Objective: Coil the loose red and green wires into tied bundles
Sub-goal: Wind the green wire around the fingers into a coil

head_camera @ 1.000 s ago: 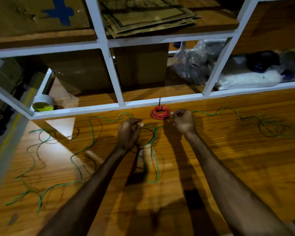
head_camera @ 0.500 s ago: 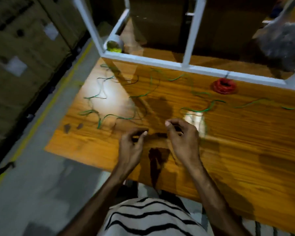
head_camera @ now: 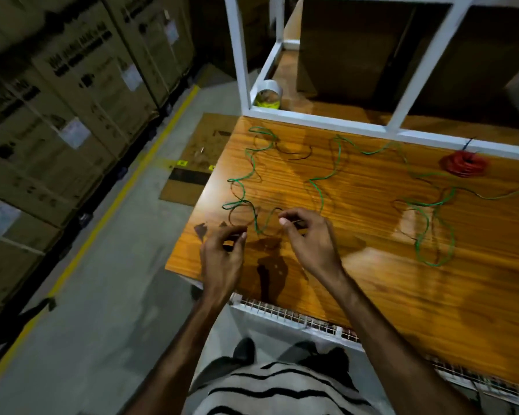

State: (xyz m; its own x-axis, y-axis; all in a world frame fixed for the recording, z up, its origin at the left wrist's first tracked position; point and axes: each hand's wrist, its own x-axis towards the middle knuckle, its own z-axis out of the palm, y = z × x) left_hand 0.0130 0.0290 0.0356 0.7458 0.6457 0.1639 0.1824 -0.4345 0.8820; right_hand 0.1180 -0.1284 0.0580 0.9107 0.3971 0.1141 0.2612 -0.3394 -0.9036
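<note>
Pinching with curled fingers, my left hand (head_camera: pixel 222 259) holds something too small and dark to make out; my right hand (head_camera: pixel 309 238) pinches a thin strand just beside the green wire (head_camera: pixel 321 187), which sprawls loose over the wooden table (head_camera: pixel 372 280) beyond both hands. Farther right, well apart, lies the tied red coil (head_camera: pixel 462 164).

We take this for a warehouse: stacked labelled cardboard cartons (head_camera: pixel 72 94) fill the left of the frame, a yellow floor line (head_camera: pixel 108 205) crosses bare concrete, and a white metal rack (head_camera: pixel 321 121) edges a wooden worktable (head_camera: pixel 372 280).
</note>
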